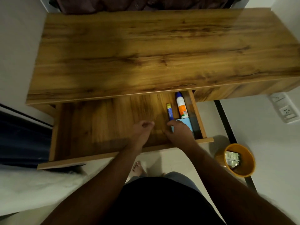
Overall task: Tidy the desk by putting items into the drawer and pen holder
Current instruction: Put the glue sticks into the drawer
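Note:
The desk's drawer point(97, 127) is pulled out towards me. At its right end lie a blue glue stick point(169, 112) with a yellow cap, a white glue bottle point(181, 106) with a blue cap and orange label, and a light blue pad point(186, 123). My right hand point(180, 132) rests on the pad's left part, fingers curled over its edge, fingertips touching the glue stick's near end. My left hand point(142, 127) hovers over the bare drawer floor, fingers loosely curled, holding nothing. No pen holder is in view.
The wooden desk top point(162, 51) shows nothing on it. An orange bin point(248, 166) with wrappers stands on the floor at the right. A wall socket point(287, 111) sits further right. My bare foot point(138, 169) is below the drawer front.

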Tool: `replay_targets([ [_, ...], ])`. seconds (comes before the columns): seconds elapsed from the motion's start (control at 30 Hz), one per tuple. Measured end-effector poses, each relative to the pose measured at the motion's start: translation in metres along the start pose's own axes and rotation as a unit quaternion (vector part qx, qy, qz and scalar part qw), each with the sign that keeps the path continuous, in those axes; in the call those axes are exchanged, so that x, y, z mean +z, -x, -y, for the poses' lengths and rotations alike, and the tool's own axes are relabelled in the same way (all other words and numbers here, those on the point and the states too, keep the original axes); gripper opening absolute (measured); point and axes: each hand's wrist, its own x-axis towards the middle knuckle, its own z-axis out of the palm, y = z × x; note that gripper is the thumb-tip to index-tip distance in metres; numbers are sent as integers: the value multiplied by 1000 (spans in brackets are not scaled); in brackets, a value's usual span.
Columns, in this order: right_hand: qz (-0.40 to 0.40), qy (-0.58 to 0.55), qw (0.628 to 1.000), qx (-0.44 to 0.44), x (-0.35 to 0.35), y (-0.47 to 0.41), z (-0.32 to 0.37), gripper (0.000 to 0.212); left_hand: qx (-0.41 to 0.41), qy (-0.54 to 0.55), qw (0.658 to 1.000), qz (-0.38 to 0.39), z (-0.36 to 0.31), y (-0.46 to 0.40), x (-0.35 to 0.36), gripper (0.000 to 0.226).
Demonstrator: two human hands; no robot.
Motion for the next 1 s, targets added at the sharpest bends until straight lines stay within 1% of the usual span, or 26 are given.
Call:
replay_targets([
  [0.13, -27, -23, 999, -20, 2, 18, -4, 39, 10, 105, 994, -18, 12, 32, -19, 4],
  [0.2, -44, -59, 997, -1, 2, 29, -5, 39, -6, 184, 982, -33, 16, 51, -25, 8],
  [0.3, -97, -144, 984, 32, 3, 47, -7, 34, -31, 283, 956, -66, 19, 75, -35, 16],
  [0.37, -114, -208, 969, 61, 5, 61, -9, 32, -53, 314, 945, -76, 26, 91, -39, 16],
  [0.47, -125, -341, 926, 104, 6, 84, -7, 32, -86, 322, 938, -93, 46, 110, -39, 20],
  [0.53, -173, -354, 913, 103, 9, 103, -5, 29, -114, 335, 929, -105, 64, 122, -38, 24],
  [0.6, -210, -370, 897, 121, 14, 118, -6, 23, -137, 362, 915, -109, 84, 130, -39, 38],
  [0.63, -210, -402, 880, 138, 17, 124, -6, 19, -150, 383, 905, -105, 92, 133, -42, 49],
  [0.67, -191, -453, 855, 167, 18, 128, -6, 16, -167, 406, 893, -96, 98, 134, -46, 63],
  [0.7, -155, -512, 818, 212, 19, 128, -6, 18, -186, 429, 880, -86, 102, 133, -49, 77],
  [0.73, -111, -566, 773, 263, 20, 127, -7, 28, -199, 451, 867, -78, 106, 132, -53, 88],
  [0.77, -69, -605, 731, 308, 22, 125, -7, 45, -204, 469, 856, -76, 106, 130, -58, 96],
  [0.8, -39, -625, 702, 340, 24, 123, -7, 60, -203, 487, 846, -79, 105, 128, -63, 102],
  [0.87, -20, -649, 667, 366, 28, 114, -4, 79, -177, 529, 825, -90, 99, 122, -72, 107],
  [0.93, -24, -669, 638, 381, 33, 103, 3, 89, -150, 564, 806, -98, 92, 116, -80, 108],
  [1.0, -33, -676, 624, 391, 36, 90, 12, 96, -130, 577, 800, -104, 88, 108, -86, 108],
])
